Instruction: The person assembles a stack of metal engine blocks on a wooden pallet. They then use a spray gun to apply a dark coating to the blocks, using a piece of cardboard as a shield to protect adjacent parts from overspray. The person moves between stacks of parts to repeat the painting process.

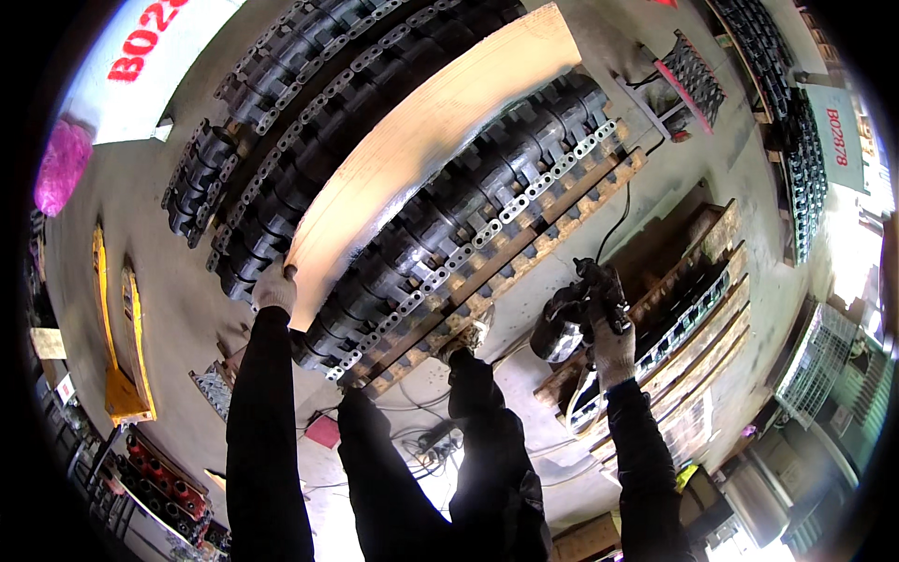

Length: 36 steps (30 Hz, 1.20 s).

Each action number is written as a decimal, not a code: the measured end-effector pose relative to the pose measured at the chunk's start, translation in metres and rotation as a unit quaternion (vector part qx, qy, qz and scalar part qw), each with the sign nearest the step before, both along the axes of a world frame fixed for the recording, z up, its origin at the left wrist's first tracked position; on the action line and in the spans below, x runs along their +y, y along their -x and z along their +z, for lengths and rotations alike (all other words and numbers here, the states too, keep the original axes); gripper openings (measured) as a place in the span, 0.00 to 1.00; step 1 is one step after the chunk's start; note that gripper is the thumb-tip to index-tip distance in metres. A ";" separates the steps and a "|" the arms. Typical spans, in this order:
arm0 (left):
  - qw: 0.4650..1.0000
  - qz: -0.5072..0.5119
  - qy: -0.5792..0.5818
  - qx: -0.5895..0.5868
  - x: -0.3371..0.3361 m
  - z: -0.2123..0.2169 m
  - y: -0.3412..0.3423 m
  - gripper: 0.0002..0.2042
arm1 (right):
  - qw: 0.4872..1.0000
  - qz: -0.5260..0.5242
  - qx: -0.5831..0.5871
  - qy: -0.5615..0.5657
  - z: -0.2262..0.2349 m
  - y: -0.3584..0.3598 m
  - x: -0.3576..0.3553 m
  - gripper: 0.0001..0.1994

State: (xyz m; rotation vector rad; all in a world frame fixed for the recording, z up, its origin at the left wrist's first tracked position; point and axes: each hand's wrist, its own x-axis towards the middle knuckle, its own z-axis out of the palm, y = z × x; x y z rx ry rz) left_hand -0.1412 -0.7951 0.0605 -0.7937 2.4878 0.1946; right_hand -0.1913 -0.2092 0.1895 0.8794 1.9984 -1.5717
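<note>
My left hand [274, 288], in a pale glove, grips the near left end of a long tan cardboard sheet [421, 122]. The sheet stands between rows of black track chain, and dark specks mark its lower edge. My right hand [613, 354], also gloved, is wrapped round a black-stained spray gun [604, 295] with a dark cup [560, 328] on its left side. Just right of the sheet lies a glossy black track chain [459, 211] with bare metal links along its side, on a wooden pallet [524, 262]. The gun is apart from this chain.
More black track chains [318, 140] lie beyond the sheet. A wooden pallet [726, 300] with dark parts stands at right. A yellow pallet jack [122, 389] is at left. Hoses and cables [426, 445] trail on the floor near my legs. A wire cage [817, 361] stands far right.
</note>
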 end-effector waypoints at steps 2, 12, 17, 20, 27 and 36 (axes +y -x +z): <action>0.999 -0.027 -0.001 0.018 -0.011 -0.012 -0.006 0.17 | 1.000 0.007 -0.017 -0.005 0.004 0.007 0.001 0.16; 0.999 -0.037 -0.002 0.015 -0.009 -0.023 -0.007 0.17 | 0.997 0.015 0.067 -0.019 -0.003 0.048 -0.013 0.15; 0.998 -0.061 0.003 0.016 -0.015 -0.036 -0.013 0.19 | 0.986 0.033 0.148 -0.068 -0.004 0.089 -0.026 0.13; 0.998 -0.054 -0.016 0.020 -0.016 -0.036 -0.015 0.19 | 0.987 0.017 0.140 -0.081 -0.008 0.107 -0.021 0.13; 0.997 -0.070 -0.008 0.013 -0.024 -0.042 -0.010 0.17 | 0.979 -0.019 0.161 -0.126 -0.010 0.153 -0.015 0.11; 0.996 -0.078 -0.005 0.034 -0.022 -0.042 -0.009 0.14 | 0.952 0.034 0.192 -0.238 -0.013 0.195 -0.015 0.14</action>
